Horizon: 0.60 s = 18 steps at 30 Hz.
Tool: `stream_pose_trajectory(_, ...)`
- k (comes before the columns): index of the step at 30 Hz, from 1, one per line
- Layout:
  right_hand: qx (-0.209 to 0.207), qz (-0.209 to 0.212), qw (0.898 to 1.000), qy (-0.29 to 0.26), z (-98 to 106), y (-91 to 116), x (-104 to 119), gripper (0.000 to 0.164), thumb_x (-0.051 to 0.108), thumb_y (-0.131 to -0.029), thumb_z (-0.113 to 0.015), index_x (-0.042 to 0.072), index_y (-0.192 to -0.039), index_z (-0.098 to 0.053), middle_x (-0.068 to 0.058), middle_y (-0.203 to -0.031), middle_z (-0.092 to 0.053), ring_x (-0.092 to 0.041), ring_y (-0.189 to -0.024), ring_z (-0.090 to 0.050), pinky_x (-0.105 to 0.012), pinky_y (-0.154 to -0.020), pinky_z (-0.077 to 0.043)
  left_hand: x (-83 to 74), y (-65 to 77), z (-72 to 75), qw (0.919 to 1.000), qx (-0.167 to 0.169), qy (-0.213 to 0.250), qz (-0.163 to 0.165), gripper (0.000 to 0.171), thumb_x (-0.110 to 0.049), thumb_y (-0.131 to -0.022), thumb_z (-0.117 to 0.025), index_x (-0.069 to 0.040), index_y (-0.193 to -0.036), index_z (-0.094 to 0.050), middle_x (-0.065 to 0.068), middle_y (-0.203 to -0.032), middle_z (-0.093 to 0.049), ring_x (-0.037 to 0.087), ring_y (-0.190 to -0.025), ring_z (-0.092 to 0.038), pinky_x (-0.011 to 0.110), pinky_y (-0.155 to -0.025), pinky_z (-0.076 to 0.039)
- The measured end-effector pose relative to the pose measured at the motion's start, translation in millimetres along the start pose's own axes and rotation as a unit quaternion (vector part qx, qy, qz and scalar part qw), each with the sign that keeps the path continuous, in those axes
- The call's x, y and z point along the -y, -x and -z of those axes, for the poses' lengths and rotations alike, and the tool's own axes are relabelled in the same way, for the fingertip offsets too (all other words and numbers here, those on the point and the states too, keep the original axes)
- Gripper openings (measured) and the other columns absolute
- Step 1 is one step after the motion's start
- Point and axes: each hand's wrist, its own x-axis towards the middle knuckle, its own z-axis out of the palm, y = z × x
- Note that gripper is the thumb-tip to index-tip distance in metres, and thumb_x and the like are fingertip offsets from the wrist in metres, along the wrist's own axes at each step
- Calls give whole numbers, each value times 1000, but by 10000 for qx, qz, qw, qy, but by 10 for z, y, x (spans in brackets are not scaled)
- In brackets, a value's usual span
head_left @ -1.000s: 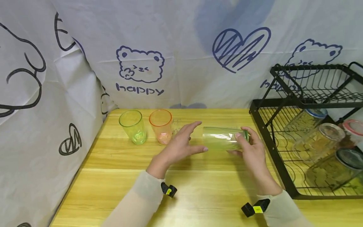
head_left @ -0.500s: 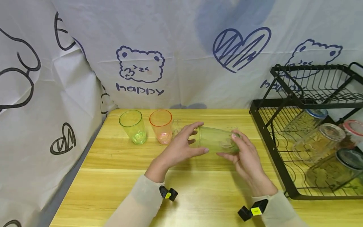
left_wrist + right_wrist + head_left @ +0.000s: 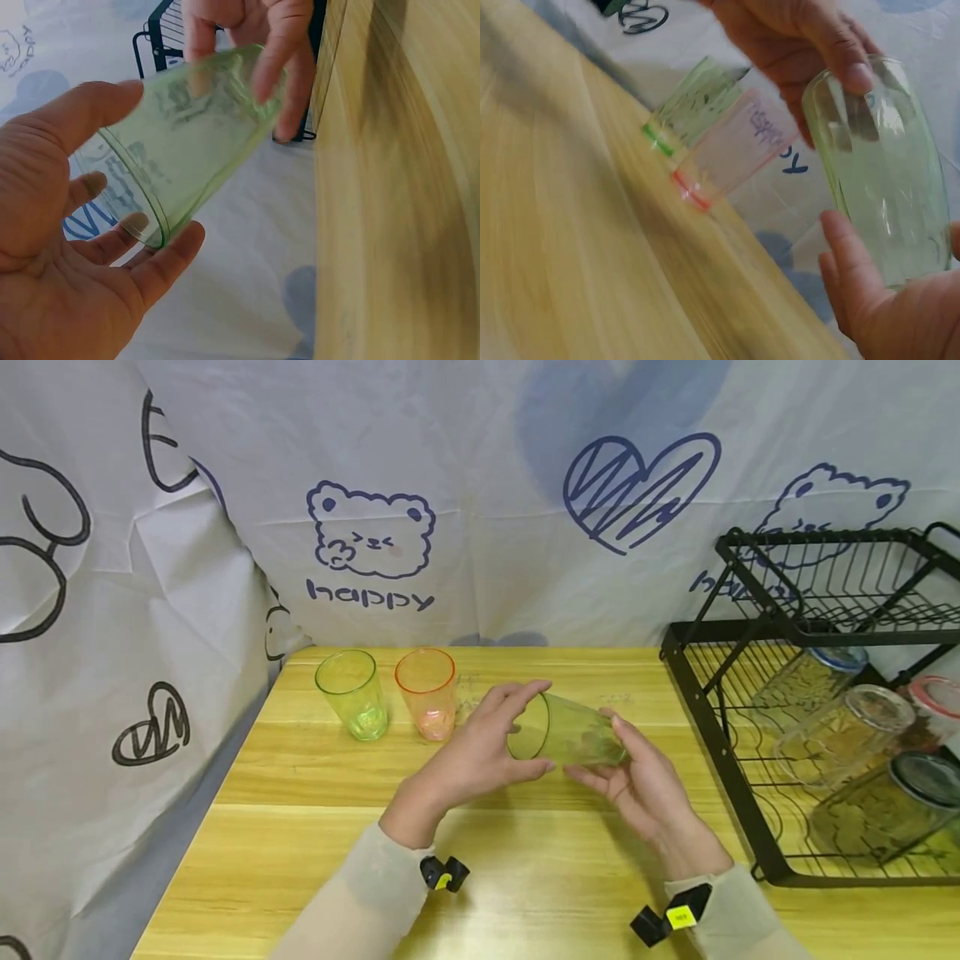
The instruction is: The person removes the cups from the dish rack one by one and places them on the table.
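- A white cloth with dark blue drawings is hanging behind a wood-grain surface, while a black rack is standing at the right, holding glass jars in its lower tier.
- Toward the left rear of the surface, a standing green glass and an orange glass are resting upright, side by side and slightly apart.
- The held glass, pale green and see-through, is hanging off the surface between the two hands, to the right of the orange glass.
- Its long axis is running mostly sideways, the mouth pointing left and the base right; in the head view, the base end is dipping a little lower.
- The left hand is gripping the mouth end, thumb on one side and fingers on the other; how firmly, the pictures are not showing.
- The right hand is holding the base end between thumb and fingers.
- Of the two hands, the left is sitting nearer the upright pair, the right nearer the rack.
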Motion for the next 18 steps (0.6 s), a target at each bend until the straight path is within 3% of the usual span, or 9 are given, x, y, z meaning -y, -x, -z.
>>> stream_pose_trajectory(7, -473, 113, 9919, 1175, 11, 67, 22, 64, 47, -111, -49, 9, -160, -36, -5, -144, -54, -14, -119, -70, -37, -103, -58, -138, -120, 124, 9939, -5, -1072, -257, 99, -37, -88, -87, -22, -167, -30, 10, -162, -41, 30, -146, -47, 47, -119, -45)
stream_pose_trajectory(10, -761, 305, 9813, 1740, 21, 150, 89, 69, 45, -111, -51, 6, -164, -32, -12, -153, -45, -12, -122, -65, -31, -103, -57, -180, -199, 218, 9904, 99, -1366, -165, 99, -39, -88, -86, -16, -166, -29, 10, -165, -40, 30, -151, -43, 45, -123, -41)
stream_pose_trajectory(12, -917, 462, 9686, 2264, 50, 224, 152, 69, 42, -111, -51, 6, -166, -29, -16, -158, -39, -10, -125, -61, -27, -102, -57, -186, -251, 292, 9882, 187, -1517, -124, 100, -40, -89, -85, -15, -166, -28, 10, -166, -39, 29, -152, -41, 44, -124, -38)
stream_pose_trajectory(14, -1065, 690, 9473, 2942, 98, 302, 226, 67, 37, -112, -51, 5, -166, -28, -20, -162, -37, -7, -127, -58, -21, -100, -57, -172, -311, 379, 9860, 289, -1636, -121, 99, -40, -89, -85, -15, -166, -29, 10, -167, -38, 29, -153, -41, 44, -125, -37)
stream_pose_trajectory(15, -1147, 816, 9311, 3366, 128, 346, 264, 66, 36, -112, -51, 5, -166, -29, -21, -163, -38, -11, -130, -58, -17, -98, -56, -164, -343, 426, 9846, 359, -1710, -102, 99, -39, -89, -85, -15, -167, -29, 10, -168, -37, 29, -154, -39, 44, -126, -35)
stream_pose_trajectory(17, -1353, 1086, 8859, 4302, 189, 432, 337, 65, 35, -112, -51, 6, -166, -31, -22, -163, -42, -19, -135, -57, -10, -96, -51, -138, -409, 526, 9816, 541, -1830, -17, 98, -40, -89, -84, -15, -167, -28, 12, -169, -35, 31, -155, -38, 45, -127, -34)
stream_pose_trajectory(18, -1477, 1199, 8595, 4745, 217, 474, 370, 64, 36, -112, -51, 7, -166, -32, -22, -162, -44, -23, -138, -56, -14, -98, -52, -121, -443, 574, 9798, 649, -1891, 44, 98, -39, -90, -83, -15, -167, -29, 12, -170, -34, 31, -155, -37, 46, -127, -34)
